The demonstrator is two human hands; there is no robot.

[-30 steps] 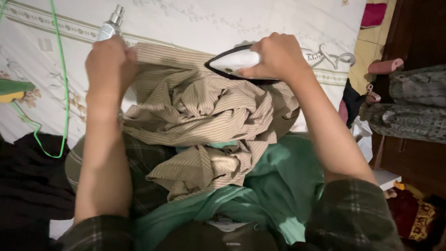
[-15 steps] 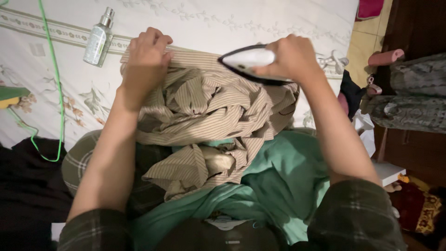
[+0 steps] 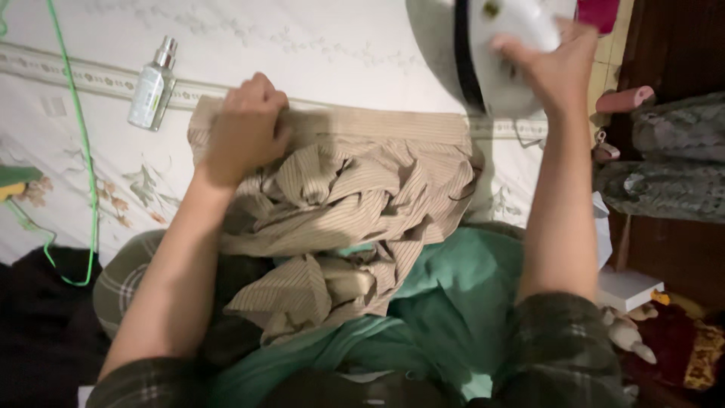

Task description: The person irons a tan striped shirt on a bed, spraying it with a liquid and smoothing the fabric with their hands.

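Note:
A crumpled beige striped shirt (image 3: 362,189) lies on a white patterned sheet (image 3: 317,53), its flat band stretched along the far edge. My left hand (image 3: 245,132) presses on the shirt's left end, fingers curled on the cloth. My right hand (image 3: 555,64) holds a white and black iron (image 3: 483,45) lifted off the shirt at the upper right, its soleplate tilted toward me. A green cloth (image 3: 453,302) lies under the shirt on my lap.
A small clear spray bottle (image 3: 151,83) lies on the sheet left of the shirt. A green cord (image 3: 83,151) runs down the left side. Dark clothes (image 3: 38,325) lie at the lower left. Patterned fabric (image 3: 664,181) and a pink roll (image 3: 623,98) sit at the right.
My right hand has lifted the iron off the shirt's band, up and to the right. My left hand moved from the spray bottle onto the shirt's left end.

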